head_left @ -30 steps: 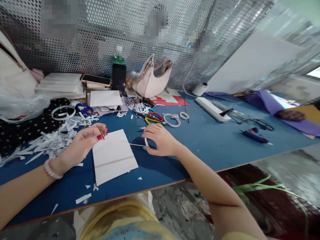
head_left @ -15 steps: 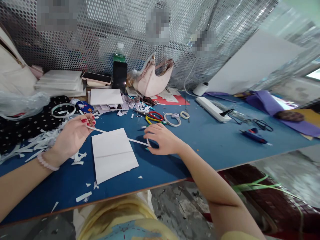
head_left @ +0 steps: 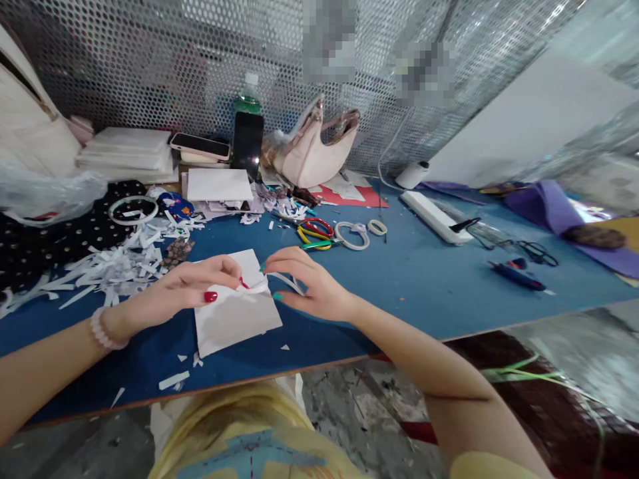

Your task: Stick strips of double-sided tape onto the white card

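Observation:
A folded white sheet of card or paper (head_left: 234,326) lies on the blue table with a crease across it. My left hand (head_left: 184,286) is over its upper left part, fingers bent and closed on the white tape near the crease; the thumb is set apart and the exact grip is partly hidden. My right hand (head_left: 314,283) is curled around a roll of white tape (head_left: 292,282) at the sheet's right edge. The tape runs low over the sheet between my hands.
White paper scraps (head_left: 112,273) heap at left beside a brown lump (head_left: 178,251). Scissors with red and yellow handles (head_left: 317,229), a tape ring (head_left: 352,236), a white power strip (head_left: 434,218) and a blue tool (head_left: 516,274) lie beyond. The table's front edge is close.
My left hand has moved right and down onto the sheet, shortening the stretched tape between my hands. My right hand stays near the sheet's right edge. The view has shifted slightly.

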The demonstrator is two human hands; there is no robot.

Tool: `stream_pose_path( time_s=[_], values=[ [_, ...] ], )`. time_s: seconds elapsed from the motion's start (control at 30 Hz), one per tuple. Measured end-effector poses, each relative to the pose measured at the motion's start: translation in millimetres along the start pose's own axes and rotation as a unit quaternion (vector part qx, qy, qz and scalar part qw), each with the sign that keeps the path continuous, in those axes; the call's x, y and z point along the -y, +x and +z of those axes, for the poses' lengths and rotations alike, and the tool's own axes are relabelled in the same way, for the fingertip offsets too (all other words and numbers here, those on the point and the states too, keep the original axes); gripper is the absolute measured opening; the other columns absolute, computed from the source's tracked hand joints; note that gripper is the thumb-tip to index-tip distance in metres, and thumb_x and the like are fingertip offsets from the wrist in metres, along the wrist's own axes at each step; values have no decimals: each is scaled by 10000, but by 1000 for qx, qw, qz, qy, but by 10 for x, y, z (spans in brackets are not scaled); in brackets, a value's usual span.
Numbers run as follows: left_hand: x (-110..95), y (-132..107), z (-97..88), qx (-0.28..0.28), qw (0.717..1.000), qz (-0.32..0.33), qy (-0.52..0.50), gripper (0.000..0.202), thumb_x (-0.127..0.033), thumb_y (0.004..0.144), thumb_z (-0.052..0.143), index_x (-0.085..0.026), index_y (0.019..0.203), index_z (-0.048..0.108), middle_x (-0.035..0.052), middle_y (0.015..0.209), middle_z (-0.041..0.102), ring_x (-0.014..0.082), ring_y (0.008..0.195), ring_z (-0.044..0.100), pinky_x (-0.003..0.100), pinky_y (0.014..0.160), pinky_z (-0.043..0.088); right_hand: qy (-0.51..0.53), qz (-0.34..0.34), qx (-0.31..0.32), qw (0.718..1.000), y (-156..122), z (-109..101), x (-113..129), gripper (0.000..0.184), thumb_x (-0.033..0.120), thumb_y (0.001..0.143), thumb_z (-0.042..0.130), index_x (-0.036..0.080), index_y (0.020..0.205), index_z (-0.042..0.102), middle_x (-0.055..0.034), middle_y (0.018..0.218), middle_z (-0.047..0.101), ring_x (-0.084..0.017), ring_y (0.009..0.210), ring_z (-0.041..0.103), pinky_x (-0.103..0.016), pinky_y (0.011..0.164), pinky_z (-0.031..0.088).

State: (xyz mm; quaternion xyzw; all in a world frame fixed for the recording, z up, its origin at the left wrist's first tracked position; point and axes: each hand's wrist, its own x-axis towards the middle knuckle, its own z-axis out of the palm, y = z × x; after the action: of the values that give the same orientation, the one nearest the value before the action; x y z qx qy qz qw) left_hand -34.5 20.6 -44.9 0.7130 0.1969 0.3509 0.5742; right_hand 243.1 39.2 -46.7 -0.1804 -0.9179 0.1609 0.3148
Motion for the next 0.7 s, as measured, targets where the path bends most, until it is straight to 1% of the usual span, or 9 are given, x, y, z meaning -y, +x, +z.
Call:
stream_pose_path(
  time_s=[0.07, 0.1, 0.17, 0.27, 0.37, 0.47, 0.53, 0.6, 0.7],
  values=[
    [-5, -3, 0, 31, 999, 17, 8, 228, -298, 954, 589, -305, 1089, 774, 63, 1070, 624, 198, 1006, 605, 306, 869, 501, 52, -8, 10, 999, 65, 54, 52, 129, 252, 1000, 518, 189, 1078, 601, -108, 1041, 676, -198, 1027, 599, -366, 903, 489],
    [-13, -4, -7, 34, 999, 21, 17, 227, -293, 959, 585, -304, 1085, 773, 60, 1061, 619, 190, 988, 601, 291, 853, 497, 81, -9, 18, 997, 84, 76, 62, 139, 266, 1012, 506, 185, 1014, 618, -93, 966, 682, -183, 958, 607, -345, 865, 494],
    [-41, -5, -34, 24, 998, 34, 53, 235, -266, 972, 565, -314, 1086, 764, 51, 1062, 615, 175, 972, 598, 273, 843, 492, 139, 8, 25, 990, 94, 102, 55, 233, 330, 1022, 503, 181, 901, 636, -62, 825, 670, -161, 832, 601, -306, 778, 493],
    [-111, 4, -83, 16, 983, 85, 162, 300, -166, 960, 535, -309, 1139, 728, 42, 1091, 619, 158, 993, 607, 249, 866, 491, 206, 84, 22, 975, 71, 78, 33, 352, 451, 988, 556, 177, 784, 641, -31, 706, 625, -142, 714, 571, -270, 671, 465],
    [-173, 24, -107, 28, 942, 143, 303, 356, -79, 923, 516, -245, 1182, 695, 58, 1132, 638, 145, 1042, 620, 221, 918, 480, 235, 163, 35, 958, 54, 8, 48, 441, 533, 944, 593, 171, 693, 622, -10, 658, 584, -120, 633, 530, -253, 610, 423],
    [-188, 31, -103, 28, 902, 163, 399, 333, -57, 928, 490, -202, 1154, 687, 79, 1157, 664, 142, 1050, 638, 220, 927, 481, 239, 201, 56, 948, 53, -47, 79, 479, 562, 929, 598, 167, 659, 602, 0, 641, 566, -106, 599, 497, -243, 583, 390],
    [-170, 12, -114, 35, 880, 174, 441, 314, -69, 944, 477, -198, 1146, 681, 91, 1176, 681, 158, 1053, 650, 255, 934, 486, 232, 210, 69, 947, 44, -66, 77, 469, 538, 943, 589, 165, 660, 597, 3, 634, 558, -104, 598, 487, -239, 583, 379],
    [-136, -30, -160, 39, 858, 182, 479, 311, -82, 957, 466, -194, 1172, 661, 102, 1200, 693, 181, 1081, 655, 296, 962, 483, 229, 202, 91, 948, 25, -78, 49, 456, 511, 961, 575, 163, 667, 597, 1, 639, 556, -105, 605, 480, -240, 590, 372],
    [-69, -119, -286, 62, 835, 163, 522, 330, -125, 962, 491, -190, 1256, 625, 124, 1281, 670, 233, 1187, 621, 376, 1051, 450, 252, 167, 159, 940, -3, -82, 7, 457, 505, 982, 542, 158, 691, 607, -12, 650, 566, -118, 643, 492, -248, 627, 389]
  ],
)
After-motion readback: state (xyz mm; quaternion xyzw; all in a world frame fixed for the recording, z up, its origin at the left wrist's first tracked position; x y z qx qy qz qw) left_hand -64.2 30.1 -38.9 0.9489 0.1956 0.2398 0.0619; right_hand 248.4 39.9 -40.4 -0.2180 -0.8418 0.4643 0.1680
